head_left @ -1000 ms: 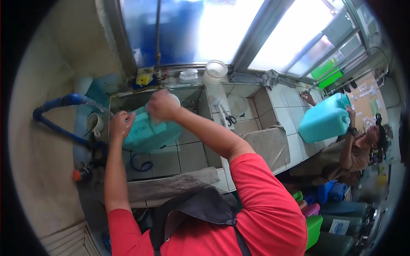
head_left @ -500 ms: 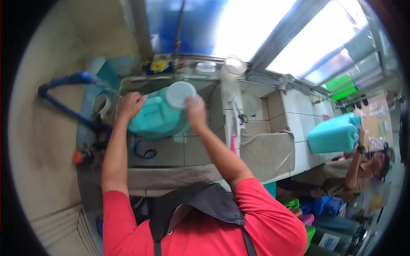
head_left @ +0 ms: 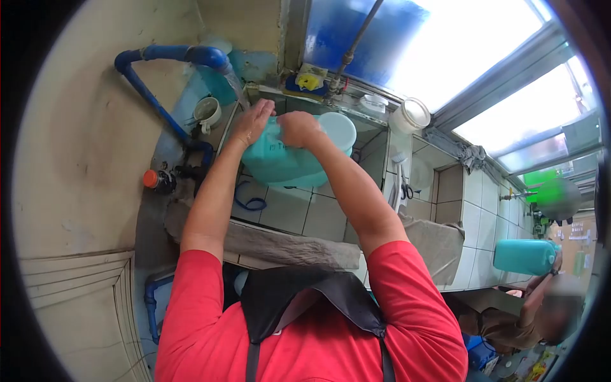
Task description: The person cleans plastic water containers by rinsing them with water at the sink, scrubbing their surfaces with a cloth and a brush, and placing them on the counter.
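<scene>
A teal plastic jerrycan (head_left: 283,164) with dark marks on its side lies tilted in the tiled basin (head_left: 299,213). At its right end shows a wide, round white lid (head_left: 337,130). My left hand (head_left: 253,122) is at the can's upper left end, fingers stretched out beside the running water (head_left: 236,88). My right hand (head_left: 300,129) has its fingers curled over the top of the can, close to the left hand; exactly which part they grip is hidden. The water falls from a blue pipe (head_left: 168,53) just behind my left hand.
A mug (head_left: 207,112) and an orange-capped bottle (head_left: 159,180) stand at left. A blue strap (head_left: 250,202) lies in the basin. On the ledge are a white tub (head_left: 412,116), scissors (head_left: 407,190) and a brush (head_left: 398,167). At right, a co-worker (head_left: 519,321) holds another teal jerrycan (head_left: 523,256).
My right hand has moved from beside the white lid to the top of the jerrycan, nearer my left hand. The view has shifted left. The co-worker's jerrycan appears lower and farther right.
</scene>
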Motion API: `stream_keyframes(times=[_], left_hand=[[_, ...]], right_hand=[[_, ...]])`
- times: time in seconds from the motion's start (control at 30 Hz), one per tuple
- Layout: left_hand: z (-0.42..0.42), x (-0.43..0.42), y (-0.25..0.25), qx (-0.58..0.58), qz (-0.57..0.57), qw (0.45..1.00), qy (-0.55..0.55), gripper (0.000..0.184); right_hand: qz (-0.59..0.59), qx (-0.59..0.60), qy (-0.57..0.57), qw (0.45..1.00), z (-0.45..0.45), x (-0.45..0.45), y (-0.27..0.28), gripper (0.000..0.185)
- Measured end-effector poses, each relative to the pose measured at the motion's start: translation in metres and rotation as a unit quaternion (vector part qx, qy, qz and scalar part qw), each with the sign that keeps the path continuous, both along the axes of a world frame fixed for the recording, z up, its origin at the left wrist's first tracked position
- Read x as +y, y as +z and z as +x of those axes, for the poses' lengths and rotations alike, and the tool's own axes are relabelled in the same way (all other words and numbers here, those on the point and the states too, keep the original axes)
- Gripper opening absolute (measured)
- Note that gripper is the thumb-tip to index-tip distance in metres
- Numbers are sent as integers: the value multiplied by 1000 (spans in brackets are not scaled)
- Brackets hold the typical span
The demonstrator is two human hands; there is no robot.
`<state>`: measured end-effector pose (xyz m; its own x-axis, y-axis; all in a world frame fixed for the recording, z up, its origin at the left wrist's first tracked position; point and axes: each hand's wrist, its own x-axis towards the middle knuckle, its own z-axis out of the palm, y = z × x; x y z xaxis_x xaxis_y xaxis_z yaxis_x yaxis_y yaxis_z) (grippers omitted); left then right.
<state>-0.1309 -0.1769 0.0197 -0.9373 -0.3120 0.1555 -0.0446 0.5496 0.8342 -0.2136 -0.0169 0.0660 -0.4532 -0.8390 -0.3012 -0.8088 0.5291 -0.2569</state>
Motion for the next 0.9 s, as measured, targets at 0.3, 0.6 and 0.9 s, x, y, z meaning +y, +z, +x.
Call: stream_keyframes(times=[0.3,0.6,0.9], left_hand=[[1,1,-9,3,-35,999,17,41],[-1,19,15,0,-18,999,-36,45],[-10,8,9,99,-171,979,45,47]], right_hand=[[-289,295,33,910,23,84,-10,64],[-255,145,-30,956,31,62,-4,68],[-188,226,-62,954,49,0,-37,32]])
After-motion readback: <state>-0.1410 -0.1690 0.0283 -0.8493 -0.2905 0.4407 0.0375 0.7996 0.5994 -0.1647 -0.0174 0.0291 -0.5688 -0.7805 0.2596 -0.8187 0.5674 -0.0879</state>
